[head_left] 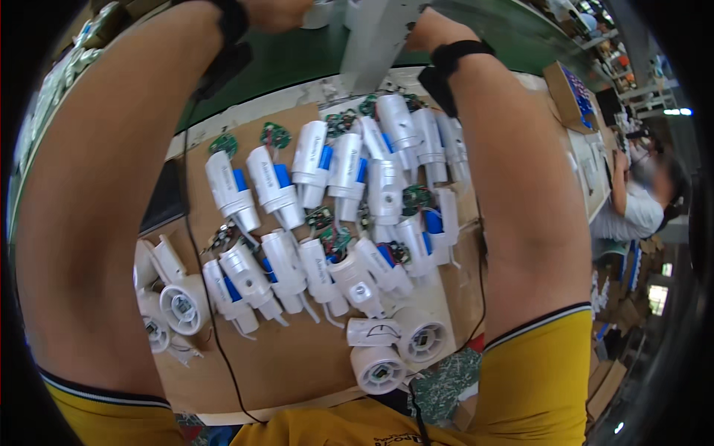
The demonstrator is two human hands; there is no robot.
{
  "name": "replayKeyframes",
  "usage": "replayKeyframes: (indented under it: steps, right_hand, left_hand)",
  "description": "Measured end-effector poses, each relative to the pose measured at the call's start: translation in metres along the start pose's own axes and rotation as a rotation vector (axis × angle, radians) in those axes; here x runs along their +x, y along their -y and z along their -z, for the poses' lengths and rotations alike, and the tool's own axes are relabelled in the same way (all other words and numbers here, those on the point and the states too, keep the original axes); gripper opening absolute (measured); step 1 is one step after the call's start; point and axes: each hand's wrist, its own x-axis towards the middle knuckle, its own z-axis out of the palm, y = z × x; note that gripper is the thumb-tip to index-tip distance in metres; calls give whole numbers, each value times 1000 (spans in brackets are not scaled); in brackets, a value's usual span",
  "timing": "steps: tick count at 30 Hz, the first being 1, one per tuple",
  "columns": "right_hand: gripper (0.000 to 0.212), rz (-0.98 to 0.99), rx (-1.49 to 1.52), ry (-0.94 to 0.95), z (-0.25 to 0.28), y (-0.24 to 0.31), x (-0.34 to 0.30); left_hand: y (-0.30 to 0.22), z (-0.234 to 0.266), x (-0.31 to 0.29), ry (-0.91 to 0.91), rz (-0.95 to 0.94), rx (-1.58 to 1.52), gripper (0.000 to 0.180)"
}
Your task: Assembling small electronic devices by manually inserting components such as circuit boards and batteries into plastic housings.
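Note:
Both my arms reach far forward over the table. My left hand (277, 12) is cut off by the upper edge, close to a white round part (317, 15) on the green surface (290, 59). My right hand (439, 30) is partly behind a grey metal post (378, 44), and its fingers are hidden. Below them, several white plastic housings (346, 167) with blue blocks lie in two rough rows on cardboard (279, 364). Green circuit boards (276, 135) on wires stick out of some. What either hand holds, if anything, does not show.
White round cups (184, 306) with small boards inside lie at the left, and more (378, 369) at the near right. A black cable (204, 297) crosses the cardboard. A box of blue parts (571, 97) stands far right; another person (632, 201) sits beyond.

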Motion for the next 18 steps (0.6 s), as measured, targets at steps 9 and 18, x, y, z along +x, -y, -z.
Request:
replayKeyframes:
  steps: [9, 18]
  right_hand:
    - [41, -101, -52, -135, 63, 37, -14]
    - [54, -812, 123, 155, 150, 71, -147]
  left_hand:
    - [31, -40, -4, -149, 131, 144, 64]
    - [-24, 51, -67, -54, 309, 156, 44]
